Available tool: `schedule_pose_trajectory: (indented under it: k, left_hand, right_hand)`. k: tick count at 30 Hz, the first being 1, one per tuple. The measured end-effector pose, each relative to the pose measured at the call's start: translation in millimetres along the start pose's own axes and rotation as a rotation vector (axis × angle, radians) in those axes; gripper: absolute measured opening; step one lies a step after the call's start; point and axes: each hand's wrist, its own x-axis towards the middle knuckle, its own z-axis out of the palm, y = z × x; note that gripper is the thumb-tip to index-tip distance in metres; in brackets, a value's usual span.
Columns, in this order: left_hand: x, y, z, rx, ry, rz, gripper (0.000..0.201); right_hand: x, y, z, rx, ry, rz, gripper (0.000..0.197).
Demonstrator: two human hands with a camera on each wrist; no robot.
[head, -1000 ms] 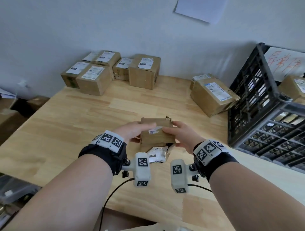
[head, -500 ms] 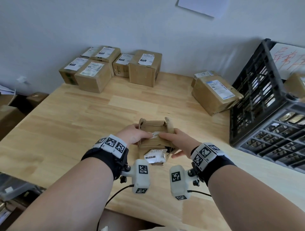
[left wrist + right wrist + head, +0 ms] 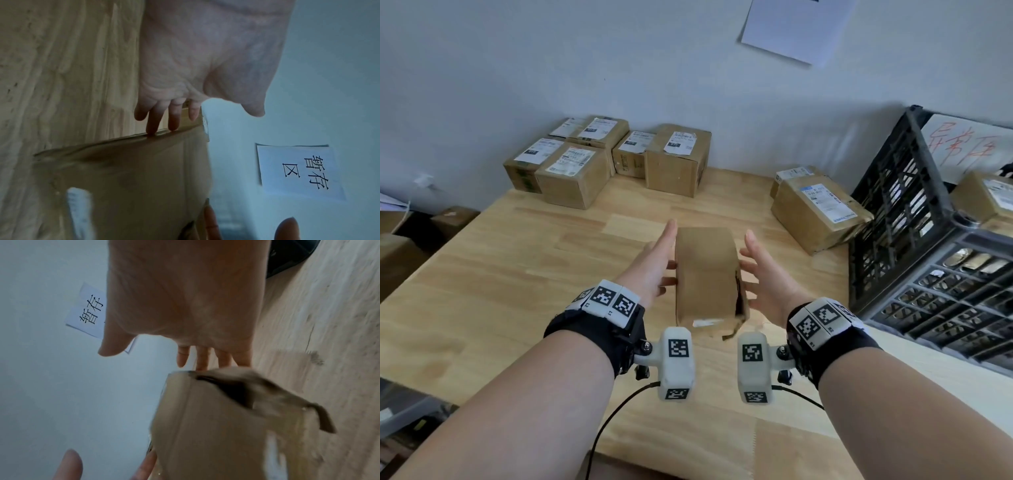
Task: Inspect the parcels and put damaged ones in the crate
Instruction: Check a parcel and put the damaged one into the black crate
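Note:
A small brown cardboard parcel (image 3: 705,274) is held up between my two hands above the wooden table (image 3: 534,260). Its near right corner is torn open, with a flap hanging loose (image 3: 320,417) and a white label on its near end. My left hand (image 3: 654,263) presses straight fingers against its left side (image 3: 152,126). On the parcel's right side my right hand (image 3: 760,274) does the same with fingers spread (image 3: 203,360). The black plastic crate (image 3: 914,246) stands at the right with a parcel (image 3: 986,198) inside.
Several labelled parcels (image 3: 599,161) stand in a group against the back wall. Two more parcels (image 3: 818,212) lie beside the crate's left wall. A white paper sign (image 3: 798,27) hangs on the wall, and boxes sit on the floor at left (image 3: 400,260).
The parcel has been turned over and lifted: its labelled face now points toward me, and a plain face is on top. Both hands went from gripping its top to flat on its sides.

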Motion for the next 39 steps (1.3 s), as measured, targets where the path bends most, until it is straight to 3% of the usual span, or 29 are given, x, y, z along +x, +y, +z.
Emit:
schedule_pose_trajectory:
  k: [2, 5, 7, 9, 13, 24, 29, 33, 36, 39]
  left_hand:
    - [4.2, -3.2, -0.3, -0.030, 0.025, 0.016, 0.076]
    - [9.7, -10.8, -0.7, -0.024, 0.005, 0.010, 0.082]
    - [12.5, -15.3, 0.0, -0.011, -0.004, 0.001, 0.072]
    - [16.5, -20.7, 1.8, 0.041, -0.006, 0.003, 0.060]
    - [23.1, -29.4, 4.6, 0.118, 0.024, 0.012, 0.065]
    - [25.5, -28.1, 17.2, 0.348, 0.041, 0.049, 0.068]
    - [23.2, -28.5, 15.2, 0.363, -0.096, -0.025, 0.049]
    - [19.6, -31.0, 14.2, 0.237, -0.085, -0.045, 0.068]
    - [20.1, -29.6, 14.3, 0.041, -0.041, -0.023, 0.071]
    - [19.0, -27.1, 15.3, -0.055, 0.005, 0.010, 0.063]
  right_hand:
    - [1.4, 2.1, -2.6, -0.005, 0.033, -0.007, 0.117]
    - [2.8, 7.1, -6.7, 0.003, 0.085, -0.008, 0.091]
    - [3.3, 11.3, -7.0, -0.010, 0.108, -0.008, 0.074]
    - [4.1, 14.5, -7.4, -0.046, 0.114, -0.011, 0.066]
    - [3.7, 18.6, -8.6, -0.103, 0.094, -0.005, 0.056]
    - [4.0, 21.7, -14.2, -0.326, 0.092, 0.056, 0.057]
    - [3.4, 23.2, -11.4, -0.303, 0.064, 0.000, 0.060]
    - [2.3, 18.8, -11.8, -0.196, 0.026, -0.052, 0.053]
    - [3.1, 17.2, -12.0, -0.161, 0.020, -0.115, 0.038]
    - [4.8, 16.8, -8.2, -0.200, 0.037, -0.201, 0.042]
